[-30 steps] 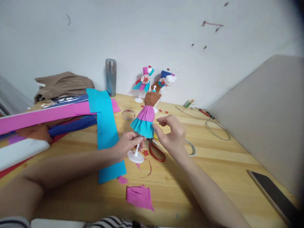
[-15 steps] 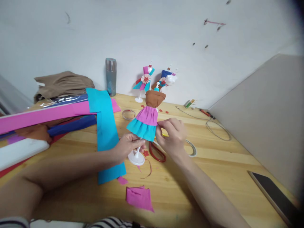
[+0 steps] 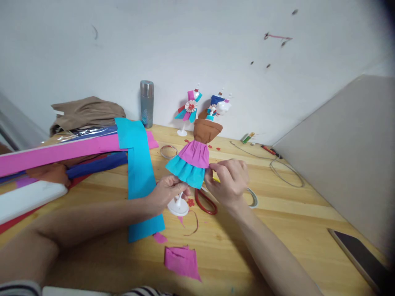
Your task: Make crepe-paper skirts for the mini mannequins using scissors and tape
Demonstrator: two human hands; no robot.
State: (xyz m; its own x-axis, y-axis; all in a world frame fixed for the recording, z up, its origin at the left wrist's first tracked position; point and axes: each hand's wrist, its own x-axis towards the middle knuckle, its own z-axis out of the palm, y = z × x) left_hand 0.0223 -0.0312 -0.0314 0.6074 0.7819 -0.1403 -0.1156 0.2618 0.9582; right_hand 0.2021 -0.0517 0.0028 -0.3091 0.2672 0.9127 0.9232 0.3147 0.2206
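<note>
A small dress-form stand (image 3: 178,207) with a round white base leans to the right in front of me. It wears a brown crepe-paper bodice (image 3: 206,130) and a ruffled skirt (image 3: 195,154), pink above and turquoise below. My left hand (image 3: 169,191) is closed around the white stem under the skirt. At the skirt's right edge, my right hand (image 3: 227,179) pinches the paper between thumb and forefinger. Red-handled scissors (image 3: 206,202) lie behind the right hand, partly hidden. A turquoise paper strip (image 3: 142,176) runs beside and under my left forearm.
Two dressed figures, one with a pink-and-turquoise outfit (image 3: 189,109), stand by the wall beside a thermos (image 3: 147,105). Paper rolls and a brown cloth (image 3: 92,113) pile up left. A pink scrap (image 3: 182,262) lies in front, a phone (image 3: 354,257) at right, a cable (image 3: 285,179) behind.
The view has shifted slightly, so most things sit a little lower and further right. The dress form tips slightly more to the right; both hands keep their grip.
</note>
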